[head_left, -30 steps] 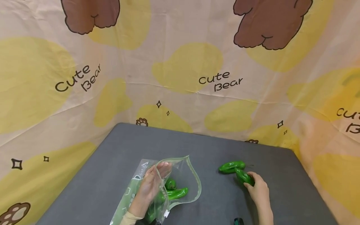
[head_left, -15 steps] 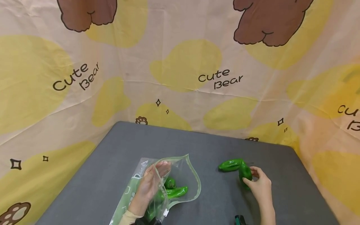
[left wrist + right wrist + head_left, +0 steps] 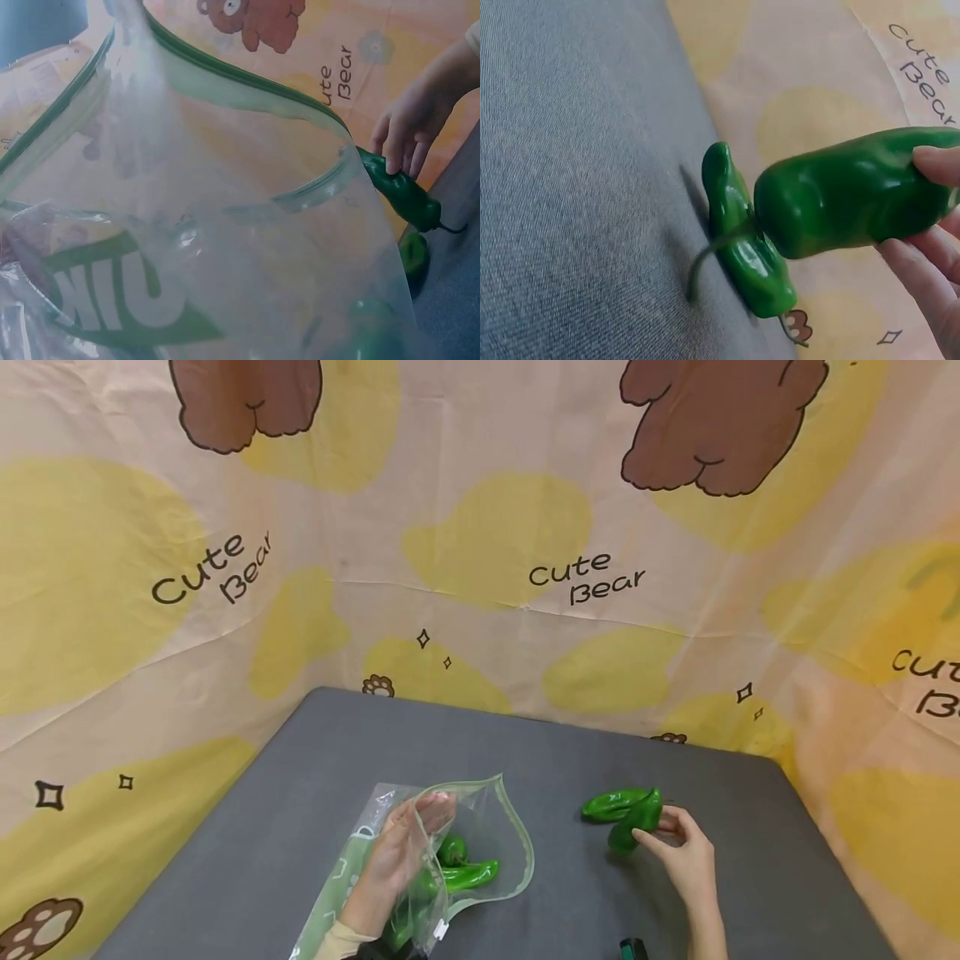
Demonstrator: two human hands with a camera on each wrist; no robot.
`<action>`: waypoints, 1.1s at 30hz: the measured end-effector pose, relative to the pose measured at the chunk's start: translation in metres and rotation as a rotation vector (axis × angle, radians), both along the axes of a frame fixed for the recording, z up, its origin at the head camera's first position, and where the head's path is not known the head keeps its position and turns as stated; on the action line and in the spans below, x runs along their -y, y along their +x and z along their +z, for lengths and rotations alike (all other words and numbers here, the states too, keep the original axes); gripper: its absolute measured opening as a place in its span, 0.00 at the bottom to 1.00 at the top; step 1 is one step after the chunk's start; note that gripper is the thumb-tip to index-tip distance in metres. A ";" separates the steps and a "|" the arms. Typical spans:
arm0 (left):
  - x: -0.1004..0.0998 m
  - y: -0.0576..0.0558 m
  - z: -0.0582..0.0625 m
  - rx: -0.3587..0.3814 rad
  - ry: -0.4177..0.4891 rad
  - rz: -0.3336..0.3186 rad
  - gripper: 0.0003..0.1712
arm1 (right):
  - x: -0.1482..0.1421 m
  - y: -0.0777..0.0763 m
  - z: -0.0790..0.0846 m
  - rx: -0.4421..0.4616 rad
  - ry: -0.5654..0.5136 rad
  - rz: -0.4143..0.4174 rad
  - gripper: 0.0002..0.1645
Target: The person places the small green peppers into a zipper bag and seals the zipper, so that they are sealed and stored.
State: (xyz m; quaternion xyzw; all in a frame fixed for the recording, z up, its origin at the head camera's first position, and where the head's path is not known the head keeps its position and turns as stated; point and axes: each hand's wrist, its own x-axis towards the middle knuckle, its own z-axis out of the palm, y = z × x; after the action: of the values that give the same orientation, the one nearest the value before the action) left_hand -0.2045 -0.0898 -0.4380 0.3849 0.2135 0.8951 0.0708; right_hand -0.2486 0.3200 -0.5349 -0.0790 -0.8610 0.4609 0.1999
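Observation:
My right hand (image 3: 686,856) pinches a green pepper (image 3: 636,822) between thumb and fingers. In the right wrist view the held pepper (image 3: 847,195) is tilted sideways, its curved stem pointing left. A second green pepper (image 3: 609,804) lies on the table just behind it. On the left, my left hand (image 3: 397,852) is at a clear zip bag (image 3: 527,827), fingers extended against the plastic near the spread mouth. Several green peppers (image 3: 471,875) show inside the bag. The left wrist view has the bag's printed wall (image 3: 120,292) filling most of it.
Everything rests on a grey table (image 3: 555,760) with a cloth backdrop (image 3: 480,527) of printed bears behind and at the sides. A white zip slider (image 3: 441,930) hangs at the bag's near edge. A small black and teal object (image 3: 632,948) pokes in at the bottom.
My right hand has lifted the pepper and turned it, from pointing away and left to leaning the other way, slightly leftward. The left hand and bag stay nearly the same.

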 end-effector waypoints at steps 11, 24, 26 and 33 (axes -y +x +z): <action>0.002 0.002 -0.002 0.030 -0.026 0.027 0.17 | 0.006 -0.004 0.000 -0.245 -0.153 0.046 0.29; 0.001 -0.001 0.000 0.002 -0.023 0.017 0.18 | 0.020 -0.003 0.003 -0.473 -0.317 0.121 0.33; 0.001 -0.001 0.000 -0.005 -0.026 0.023 0.18 | 0.019 -0.004 0.000 -0.483 -0.331 0.124 0.33; 0.000 -0.001 -0.002 -0.013 -0.038 0.038 0.18 | 0.039 0.010 0.029 -0.527 -0.471 0.162 0.28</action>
State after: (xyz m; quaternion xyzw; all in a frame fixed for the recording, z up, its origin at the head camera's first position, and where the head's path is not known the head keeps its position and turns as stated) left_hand -0.2059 -0.0901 -0.4398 0.3852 0.2380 0.8896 0.0598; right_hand -0.2381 0.2811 -0.5061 0.0671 -0.6536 0.6654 0.3543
